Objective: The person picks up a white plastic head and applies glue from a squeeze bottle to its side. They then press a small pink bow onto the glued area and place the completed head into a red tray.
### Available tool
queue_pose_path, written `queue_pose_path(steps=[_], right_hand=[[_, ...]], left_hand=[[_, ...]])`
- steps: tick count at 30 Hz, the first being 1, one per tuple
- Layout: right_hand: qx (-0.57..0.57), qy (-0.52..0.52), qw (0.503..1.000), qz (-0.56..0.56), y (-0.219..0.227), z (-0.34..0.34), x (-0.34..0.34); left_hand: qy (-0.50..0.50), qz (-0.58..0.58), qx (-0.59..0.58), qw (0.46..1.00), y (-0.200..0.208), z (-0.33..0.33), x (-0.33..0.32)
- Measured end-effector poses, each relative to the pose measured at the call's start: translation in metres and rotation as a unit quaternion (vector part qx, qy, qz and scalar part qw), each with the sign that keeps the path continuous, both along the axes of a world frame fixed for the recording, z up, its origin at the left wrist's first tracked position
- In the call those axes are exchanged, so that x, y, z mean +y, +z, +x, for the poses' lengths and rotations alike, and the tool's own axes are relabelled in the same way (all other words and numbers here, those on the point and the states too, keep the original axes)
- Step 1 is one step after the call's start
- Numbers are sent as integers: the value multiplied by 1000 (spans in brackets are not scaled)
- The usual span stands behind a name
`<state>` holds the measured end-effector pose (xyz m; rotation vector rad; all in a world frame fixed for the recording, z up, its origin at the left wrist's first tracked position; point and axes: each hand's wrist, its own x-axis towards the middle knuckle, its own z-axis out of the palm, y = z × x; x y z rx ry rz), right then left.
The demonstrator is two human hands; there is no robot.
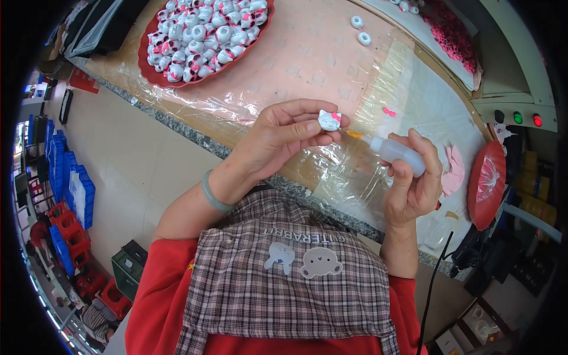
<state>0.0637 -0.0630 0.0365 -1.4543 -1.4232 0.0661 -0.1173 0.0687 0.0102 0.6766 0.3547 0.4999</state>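
Between the thumb and fingers of my left hand is a small white cat-head figurine with a pink bow, its face turned up. My right hand grips a translucent squeeze bottle tipped on its side. The bottle's thin orange nozzle points at the figurine, close to its lower right edge; whether they touch I cannot tell. A loose pink bow lies on the plastic-covered table, just beyond the bottle.
A red tray heaped with white and pink pieces stands at the far left. Two white pieces lie at the back. Pink bits are piled far right, near a box with green and red buttons. A red dish stands right.
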Motion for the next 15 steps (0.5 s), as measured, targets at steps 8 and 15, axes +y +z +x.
queue_pose_path(steps=[8,15], right_hand=[[35,19,999,-2,-3,-1,3],[77,12,997,4,-2,-3,2]], left_hand=[[-9,-13,6,1000,-1,2,1],[-24,-32,-6,999,-3,0,-2]])
